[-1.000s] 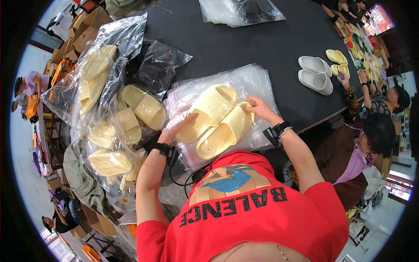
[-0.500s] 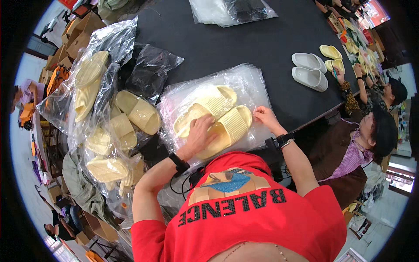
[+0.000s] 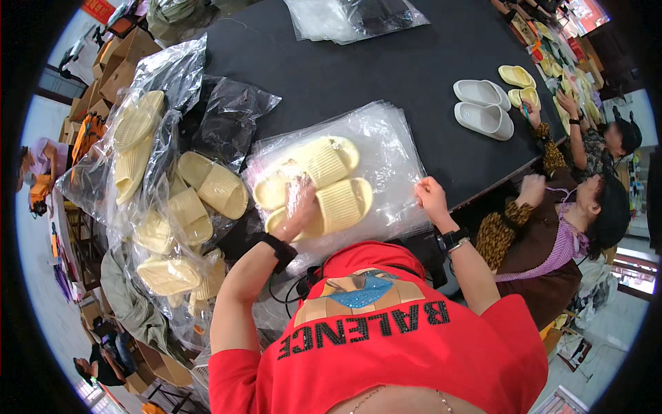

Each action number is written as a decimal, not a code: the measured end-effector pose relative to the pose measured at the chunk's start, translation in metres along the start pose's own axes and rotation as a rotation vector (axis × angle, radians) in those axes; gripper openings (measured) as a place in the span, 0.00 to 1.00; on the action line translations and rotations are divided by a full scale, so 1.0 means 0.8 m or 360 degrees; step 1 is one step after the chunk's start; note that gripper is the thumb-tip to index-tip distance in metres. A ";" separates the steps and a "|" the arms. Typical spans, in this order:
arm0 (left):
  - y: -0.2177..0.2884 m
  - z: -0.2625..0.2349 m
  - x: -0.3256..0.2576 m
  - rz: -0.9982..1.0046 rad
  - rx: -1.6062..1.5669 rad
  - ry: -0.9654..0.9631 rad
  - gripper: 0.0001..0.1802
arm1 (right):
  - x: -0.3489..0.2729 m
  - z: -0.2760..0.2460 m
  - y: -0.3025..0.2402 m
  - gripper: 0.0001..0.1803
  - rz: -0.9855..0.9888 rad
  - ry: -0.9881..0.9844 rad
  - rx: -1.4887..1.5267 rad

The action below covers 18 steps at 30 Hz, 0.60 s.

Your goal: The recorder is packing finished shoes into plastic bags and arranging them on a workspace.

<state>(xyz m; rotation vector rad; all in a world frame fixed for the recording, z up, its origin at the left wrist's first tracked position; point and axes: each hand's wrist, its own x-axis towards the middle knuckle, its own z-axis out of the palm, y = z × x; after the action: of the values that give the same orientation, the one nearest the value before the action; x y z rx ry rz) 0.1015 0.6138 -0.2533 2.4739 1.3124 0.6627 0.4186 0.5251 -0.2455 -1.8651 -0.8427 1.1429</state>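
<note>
A pair of pale yellow ribbed slippers [image 3: 345, 205] lies side by side on a stack of clear plastic bags [image 3: 386, 138], toes to the right. My left hand [image 3: 301, 203] is closed over their heel ends; shine from the plastic blurs its fingertips. Whether the slippers lie under a layer of film, I cannot tell for sure. At the right edge of the stack, my right hand [image 3: 432, 200] pinches the edge of a clear bag, its fingers curled together.
Bagged yellow slippers [image 3: 186, 214] pile up on the left. Far right on the black table [image 3: 372, 76] sit grey slippers [image 3: 483, 110] and small yellow ones [image 3: 520, 86], near a co-worker's hand [image 3: 531, 114]. More plastic bags [image 3: 352, 17] lie at the far edge.
The slippers have slid left with my left hand over them. My right hand has moved a little right, along with the bag edge. A co-worker's raised fist now shows at the right.
</note>
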 end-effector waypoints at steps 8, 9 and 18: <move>-0.022 -0.027 -0.013 -0.0118 0.0059 -0.0389 0.21 | -0.034 0.018 -0.050 0.20 -0.0930 0.0168 -0.1239; -0.022 -0.025 -0.012 -0.0076 0.0032 -0.0323 0.21 | -0.022 0.028 -0.060 0.21 -0.1147 0.0033 -0.1257; -0.030 -0.027 -0.044 -0.0172 0.0191 -0.0499 0.15 | 0.080 0.087 -0.013 0.32 -0.1166 -0.0318 -0.1661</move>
<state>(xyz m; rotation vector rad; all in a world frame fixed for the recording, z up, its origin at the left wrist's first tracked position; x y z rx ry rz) 0.0563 0.5987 -0.2546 2.4497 1.3819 0.1651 0.3779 0.6023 -0.2830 -1.8580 -2.3070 0.4007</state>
